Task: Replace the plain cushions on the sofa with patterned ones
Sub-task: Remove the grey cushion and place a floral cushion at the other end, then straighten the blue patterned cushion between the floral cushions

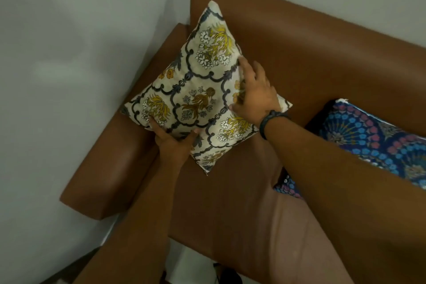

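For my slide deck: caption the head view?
Both hands set a cream floral cushion into the brown leather sofa's corner, beside a blue patterned cushion.

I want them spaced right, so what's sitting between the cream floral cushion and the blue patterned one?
Only bare brown sofa backrest and seat, crossed by the right hand's forearm, separates the cream cushion from the blue cushion in the head view.

I'm counting two patterned cushions: one cream floral cushion [196, 90], one blue mandala cushion [368, 143]. One brown sofa [311, 57]. Two hands showing: left hand [173, 143], right hand [255, 92]. One dark wristband [268, 122].
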### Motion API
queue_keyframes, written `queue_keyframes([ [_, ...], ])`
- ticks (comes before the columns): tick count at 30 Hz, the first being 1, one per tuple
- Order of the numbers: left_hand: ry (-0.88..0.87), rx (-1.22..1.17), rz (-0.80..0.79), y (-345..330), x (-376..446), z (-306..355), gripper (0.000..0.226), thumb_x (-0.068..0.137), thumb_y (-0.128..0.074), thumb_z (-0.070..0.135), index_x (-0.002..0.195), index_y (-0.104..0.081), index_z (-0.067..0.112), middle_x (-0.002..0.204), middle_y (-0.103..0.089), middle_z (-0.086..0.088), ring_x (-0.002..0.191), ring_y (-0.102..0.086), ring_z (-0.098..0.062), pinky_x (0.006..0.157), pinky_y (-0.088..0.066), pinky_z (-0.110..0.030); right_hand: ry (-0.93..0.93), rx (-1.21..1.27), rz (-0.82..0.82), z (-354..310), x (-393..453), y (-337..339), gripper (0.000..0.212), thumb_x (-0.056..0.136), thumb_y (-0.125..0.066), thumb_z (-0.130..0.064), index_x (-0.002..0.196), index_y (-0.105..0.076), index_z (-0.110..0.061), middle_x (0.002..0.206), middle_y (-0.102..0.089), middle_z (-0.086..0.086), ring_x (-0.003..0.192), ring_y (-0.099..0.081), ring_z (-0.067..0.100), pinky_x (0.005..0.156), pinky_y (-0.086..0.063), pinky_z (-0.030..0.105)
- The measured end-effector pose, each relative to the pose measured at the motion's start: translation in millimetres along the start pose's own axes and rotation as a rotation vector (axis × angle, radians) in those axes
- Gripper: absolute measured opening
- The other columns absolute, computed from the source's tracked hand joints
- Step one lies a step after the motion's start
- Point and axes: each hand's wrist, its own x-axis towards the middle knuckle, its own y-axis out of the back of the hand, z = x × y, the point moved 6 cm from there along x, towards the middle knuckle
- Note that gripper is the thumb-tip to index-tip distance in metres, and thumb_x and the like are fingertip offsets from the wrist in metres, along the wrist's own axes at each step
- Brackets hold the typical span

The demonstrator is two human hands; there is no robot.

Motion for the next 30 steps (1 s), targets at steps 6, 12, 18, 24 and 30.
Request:
queue_keyframes([
  [6,-0.104,0.468,0.139,-23.4,-70.1,22.7,0.104,0.084,-0.080,0.048,0.162,-0.022,0.010,0.163,-0.022,-0.024,0.141,-0.036,-0.049,0.101,-0.047,-0.063,-0.541,0.320,0.120,149.1,-132.8,-11.3,0.076,0.086,-0.084,-0.035,0.146,-0.046,-0.010,0.143,-0.046,0.017,0.129,-0.054,0.039,0.106,-0.047,0.045],
  [12,-0.491,0.394,-0.298,-158.2,-139.8,82.5,0.079,0.087,-0.079,0.033,0.152,-0.038,0.017,0.151,-0.041,-0.013,0.135,-0.050,-0.034,0.105,-0.050,-0.049,-0.630,0.302,0.326,265.4,-229.0,32.3,0.037,0.097,-0.074,-0.025,0.125,-0.053,-0.014,0.116,-0.054,0.014,0.092,-0.058,0.029,0.087,-0.054,0.050],
  [18,-0.614,0.391,-0.753,-291.2,-203.8,105.3,0.109,0.080,-0.088,0.033,0.164,-0.018,0.031,0.161,-0.027,-0.010,0.146,-0.038,-0.030,0.113,-0.045,-0.046,-0.869,0.419,0.604,383.7,-285.6,78.5,0.089,0.073,-0.092,-0.050,0.139,-0.043,-0.015,0.139,-0.041,0.015,0.121,-0.050,0.038,0.104,-0.049,0.055],
  [24,-0.445,0.471,-0.794,-356.2,-208.7,81.2,0.134,0.062,-0.100,0.029,0.158,-0.009,0.049,0.167,-0.008,-0.020,0.145,-0.037,-0.042,0.111,-0.041,-0.053,-0.988,0.859,0.354,464.8,-288.8,56.8,0.157,0.025,-0.099,-0.069,0.157,-0.027,-0.026,0.145,-0.055,0.001,0.130,-0.058,0.027,0.110,-0.049,0.057],
  [30,-0.432,0.377,-0.683,-357.3,-202.8,66.4,0.136,0.058,-0.102,0.021,0.157,-0.011,0.038,0.159,-0.027,-0.014,0.131,-0.038,-0.019,0.105,-0.038,-0.040,-0.775,0.807,0.340,444.3,-276.1,68.2,0.114,0.051,-0.102,-0.048,0.143,-0.039,-0.023,0.136,-0.060,-0.006,0.125,-0.061,0.020,0.111,-0.050,0.053],
])
